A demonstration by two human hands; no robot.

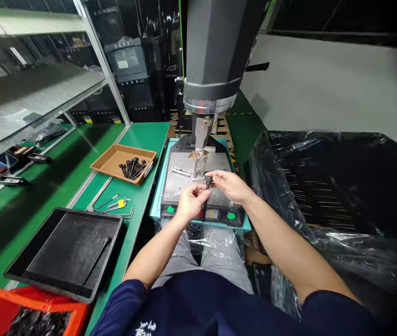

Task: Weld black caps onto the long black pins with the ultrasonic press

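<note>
Carefully is how I judge this should go: both my hands meet over the machine's grey base plate (184, 179), closed on one slender black piece (205, 205). My left hand (190, 201) pinches the shaft between thumb and fingertips. My right hand (232, 185) nips the thicker head at the top, fingers curled in. The piece stands nearly upright, just in front of the metal fixture (198, 161); whether it touches the plate I cannot tell. To do it well, I'd steady the shaft low down and let the right fingertips do the fine work lightly, since so thin a stem may bend. The plate looks matte, the fixture bright and blocky. Similar dark, rod-shaped pieces lie in the brown tray (110, 161).
</note>
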